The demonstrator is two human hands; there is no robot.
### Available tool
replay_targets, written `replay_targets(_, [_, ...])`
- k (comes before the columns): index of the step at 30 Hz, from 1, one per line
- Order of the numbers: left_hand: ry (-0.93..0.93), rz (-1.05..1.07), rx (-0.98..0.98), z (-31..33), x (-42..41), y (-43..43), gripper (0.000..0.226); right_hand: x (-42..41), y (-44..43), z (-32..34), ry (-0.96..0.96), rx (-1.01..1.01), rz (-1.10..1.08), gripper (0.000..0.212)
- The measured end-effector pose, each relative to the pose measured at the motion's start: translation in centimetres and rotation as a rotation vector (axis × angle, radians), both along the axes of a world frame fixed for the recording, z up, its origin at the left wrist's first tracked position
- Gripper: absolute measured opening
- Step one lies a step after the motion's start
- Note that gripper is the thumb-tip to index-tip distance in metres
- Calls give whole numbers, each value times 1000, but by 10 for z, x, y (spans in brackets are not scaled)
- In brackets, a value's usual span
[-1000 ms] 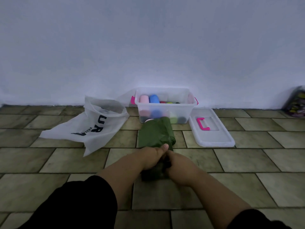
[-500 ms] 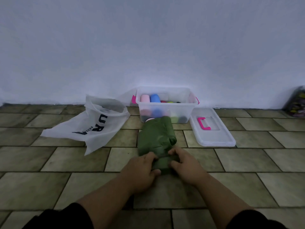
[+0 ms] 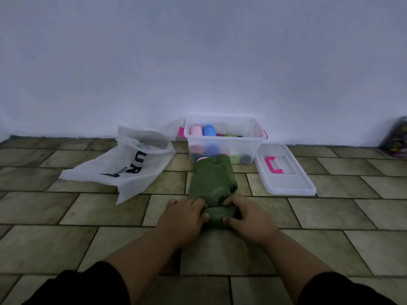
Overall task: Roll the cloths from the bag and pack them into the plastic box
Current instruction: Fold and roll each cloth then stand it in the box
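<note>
Several rolls already in box (image 3: 222,143) | green cloth (image 3: 211,181) partly rolled on floor | left hand (image 3: 182,219), right hand (image 3: 246,216) both curled gripping roll | bag (image 3: 123,164) contents unclear

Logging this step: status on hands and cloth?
Left hand and right hand both gripping near end of green cloth, roll started. Box open, partly filled. Nothing in the way.

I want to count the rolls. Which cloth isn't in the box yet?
The green cloth, lying on the floor tiles in front of the plastic box, with both hands on its rolled near end. The pink roll and blue roll are already packed.
</note>
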State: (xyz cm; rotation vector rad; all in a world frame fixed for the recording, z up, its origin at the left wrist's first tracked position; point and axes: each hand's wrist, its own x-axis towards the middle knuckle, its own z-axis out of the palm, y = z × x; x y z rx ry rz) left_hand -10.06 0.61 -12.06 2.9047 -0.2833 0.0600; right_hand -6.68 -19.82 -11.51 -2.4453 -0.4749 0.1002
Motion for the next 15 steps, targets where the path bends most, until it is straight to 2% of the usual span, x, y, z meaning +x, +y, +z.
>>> replay_targets(6, [-113, -26, 55, -4, -2, -1, 53, 7, -1, -1, 38, -22, 15, 19])
replay_targets(12, [-18, 2, 71, -1, 3, -2, 41, 5, -2, -3, -29, -67, 25, 36])
replay_targets(15, [-93, -13, 93, 0, 7, -1, 42, 1, -5, -5, -32, -96, 43, 40])
